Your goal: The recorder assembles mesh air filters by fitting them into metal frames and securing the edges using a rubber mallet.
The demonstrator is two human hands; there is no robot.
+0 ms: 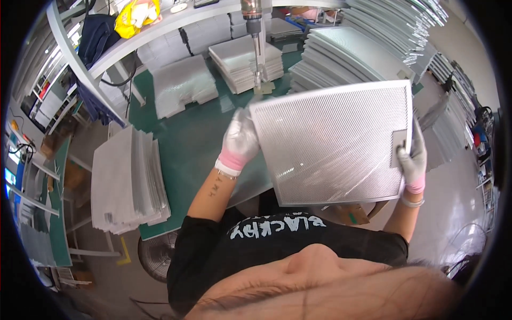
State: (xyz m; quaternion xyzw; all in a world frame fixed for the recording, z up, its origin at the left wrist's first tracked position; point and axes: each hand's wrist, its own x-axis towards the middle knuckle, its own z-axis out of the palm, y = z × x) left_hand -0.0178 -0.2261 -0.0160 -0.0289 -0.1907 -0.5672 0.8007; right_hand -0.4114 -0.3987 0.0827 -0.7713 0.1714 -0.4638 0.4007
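Note:
A silvery rectangular panel (330, 144) with a fine mesh-like face and a thin pale rim is held up tilted in front of my body. My left hand (238, 138), in a white glove with a pink cuff, is closed at its left edge near the upper corner. On the opposite side my right hand (414, 160), gloved the same way, grips the right edge, its thumb on the front beside a small rectangular notch (398, 146). The fingers behind the panel are hidden. A powered screwdriver (255, 32) hangs upright just beyond the panel's upper left corner.
A green-topped table (184, 152) lies under the panel. It bears a stack of white sheets (125, 181) at left, notched panels (184, 85) and another panel pile (240, 58) behind, and tall panel stacks (341, 58) at back right. A shelf (186, 21) crosses the back; a fan (157, 256) stands below.

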